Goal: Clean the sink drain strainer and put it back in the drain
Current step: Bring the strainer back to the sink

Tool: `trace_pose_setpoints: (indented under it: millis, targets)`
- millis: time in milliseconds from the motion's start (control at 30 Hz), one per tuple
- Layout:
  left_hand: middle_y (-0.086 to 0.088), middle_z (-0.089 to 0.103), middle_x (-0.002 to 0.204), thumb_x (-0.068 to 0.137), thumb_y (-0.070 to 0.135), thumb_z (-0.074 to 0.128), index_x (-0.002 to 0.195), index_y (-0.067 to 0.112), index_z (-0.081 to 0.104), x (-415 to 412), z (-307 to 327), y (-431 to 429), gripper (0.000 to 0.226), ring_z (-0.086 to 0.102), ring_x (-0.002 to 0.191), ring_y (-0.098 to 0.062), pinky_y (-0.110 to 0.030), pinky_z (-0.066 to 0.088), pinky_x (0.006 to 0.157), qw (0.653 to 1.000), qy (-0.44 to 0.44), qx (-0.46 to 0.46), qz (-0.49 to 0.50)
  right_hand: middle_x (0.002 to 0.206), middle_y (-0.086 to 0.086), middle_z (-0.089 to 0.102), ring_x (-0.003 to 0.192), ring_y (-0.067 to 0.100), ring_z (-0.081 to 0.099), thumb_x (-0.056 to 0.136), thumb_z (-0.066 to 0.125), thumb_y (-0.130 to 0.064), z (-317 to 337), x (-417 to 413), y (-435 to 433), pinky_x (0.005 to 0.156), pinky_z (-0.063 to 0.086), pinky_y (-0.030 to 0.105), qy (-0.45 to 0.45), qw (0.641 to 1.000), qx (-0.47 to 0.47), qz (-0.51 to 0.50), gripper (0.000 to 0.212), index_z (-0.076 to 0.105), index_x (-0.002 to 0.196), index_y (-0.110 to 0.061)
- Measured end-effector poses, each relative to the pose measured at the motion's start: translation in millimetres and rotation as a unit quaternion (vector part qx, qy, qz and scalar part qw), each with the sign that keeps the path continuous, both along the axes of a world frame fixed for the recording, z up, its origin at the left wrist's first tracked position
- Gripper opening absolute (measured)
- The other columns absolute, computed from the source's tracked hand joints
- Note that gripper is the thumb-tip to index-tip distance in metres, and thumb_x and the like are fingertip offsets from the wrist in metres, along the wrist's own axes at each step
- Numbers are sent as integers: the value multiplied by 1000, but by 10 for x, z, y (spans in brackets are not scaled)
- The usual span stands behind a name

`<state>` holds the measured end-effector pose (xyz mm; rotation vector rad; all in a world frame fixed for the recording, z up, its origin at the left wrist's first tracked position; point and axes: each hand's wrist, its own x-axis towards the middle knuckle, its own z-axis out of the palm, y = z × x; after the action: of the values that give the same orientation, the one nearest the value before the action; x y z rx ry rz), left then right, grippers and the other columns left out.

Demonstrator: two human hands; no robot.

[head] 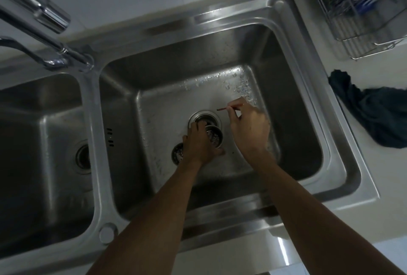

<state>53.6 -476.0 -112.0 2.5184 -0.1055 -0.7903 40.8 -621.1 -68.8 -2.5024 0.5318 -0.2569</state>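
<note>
In the right basin of the steel sink (293, 107), my left hand (198, 142) grips a round metal drain strainer (214, 137) just below the open drain (206, 116). Its perforated inside faces up. My right hand (248, 125) pinches a thin reddish stick (229, 106) with a dark tip, held to the right of the drain and pointing left. A second round perforated metal piece (178, 153) lies on the basin floor, partly hidden by my left wrist.
The left basin has its own drain (83, 157). A chrome faucet (44, 28) reaches in from the upper left. A dark cloth (374, 109) lies on the counter at right, behind it a wire rack (361, 10). Water drops cover the basin floor's far part.
</note>
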Motion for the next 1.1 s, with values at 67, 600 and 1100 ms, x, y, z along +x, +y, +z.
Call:
trace_pose_setpoints:
  millis: [67, 600, 1100]
  targets:
    - [-8, 38, 156, 67, 55, 90, 148, 17, 38, -2, 6, -5, 104, 38, 141, -30, -53, 32, 118, 1000, -15, 4, -3, 86, -10, 73, 67, 12, 65, 95, 67, -31, 3, -7, 10, 54, 46, 24, 1, 1000, -1, -5, 4, 66, 98, -28]
    - [-1, 2, 174, 88, 86, 13, 164, 19, 8, 700, 1300, -1067, 102, 1, 160, -17, -45, 10, 130, 957, -221, -56, -182, 91, -9, 74, 74, 17, 67, 96, 64, -36, 1512, 150, -957, 60, 54, 30, -166, 977, -80, -104, 14, 74, 104, -34]
    - [-17, -18, 170, 94, 82, 10, 162, 5, -7, 642, 967, -2214, 104, -13, 158, -33, -52, 8, 130, 914, -282, 12, -290, 101, -10, 75, 87, 18, 62, 104, 53, -33, 1439, 65, -2152, 58, 53, 32, -53, 965, -230, -111, 21, 73, 109, -28]
